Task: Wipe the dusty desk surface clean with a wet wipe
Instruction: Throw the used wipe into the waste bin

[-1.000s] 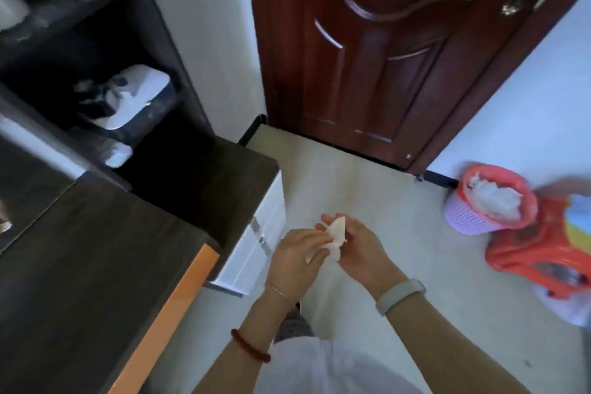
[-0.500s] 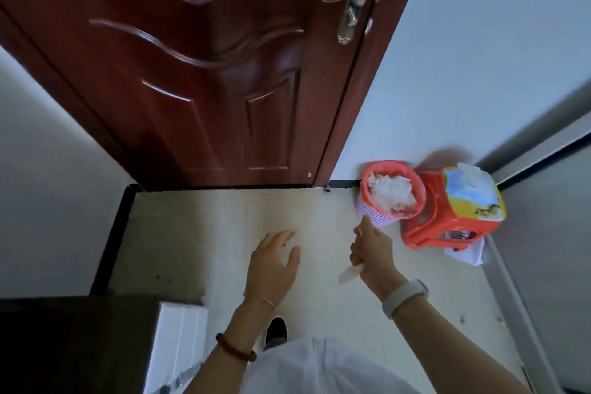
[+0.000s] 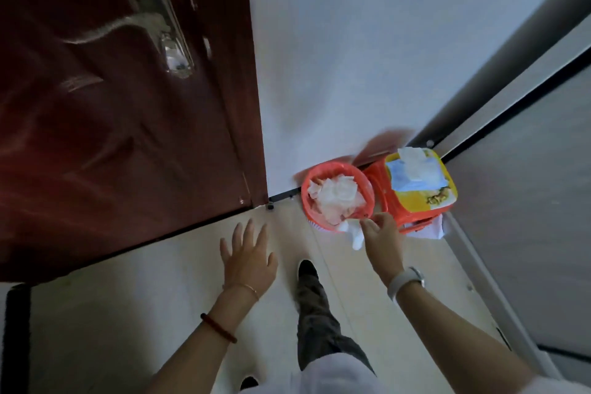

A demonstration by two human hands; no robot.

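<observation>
Right hand (image 3: 380,243): at about 1 o'clock from the person's feet, its fingers (image 3: 367,225) pinching a crumpled wet wipe (image 3: 353,233) at the near rim of the red bin (image 3: 305,195).
Left hand (image 3: 248,257): at 11 o'clock, fingers spread and released, holding nothing.
Wipe position: hanging just at the bin's rim, seemingly not yet dropped, though blur hides the exact contact.
Bin contents: other crumpled white wipes.
Wipe pack (image 3: 417,179): on an orange stool (image 3: 380,189) at 2 o'clock from the bin, one sheet poking up.
Handling: light, limp and damp; it probably clings to fingers, so pinch a corner and release with a flick.
Worktop: out of view.
</observation>
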